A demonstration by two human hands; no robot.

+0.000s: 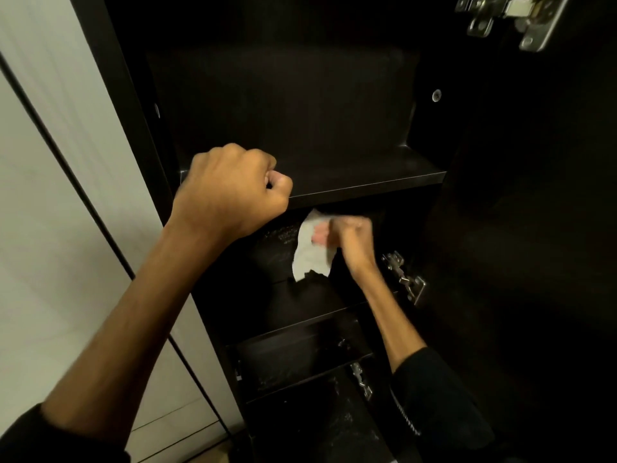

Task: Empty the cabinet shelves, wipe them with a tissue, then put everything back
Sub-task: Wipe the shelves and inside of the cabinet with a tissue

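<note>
**Wiping the second shelf, left hand braced above**

Dark cabinet (334, 95) interior filled nearly my whole view, with a pale panel (50, 195) running down its left side and the door swung open on the right. I counted 4 shelf levels, none holding anything I could make out. The top shelf (367, 182) looked bare, and the lower 2 showed pale specks of dust. Metal hinges sat at the upper right (514, 18) and beside the second shelf (405, 279).

My left hand (230, 192) was curled into a fist, resting on the front edge of the top shelf near its left end. My right hand (350, 238) reached under that shelf, fingers pinched closed around the tissue (310, 252).

The tissue hung from the right hand, long axis roughly vertical, its torn lower edge pointing down at the second shelf (300, 302). It lay just left of the right hand and below the left fist, so I judged the right hand would do the wiping.
</note>
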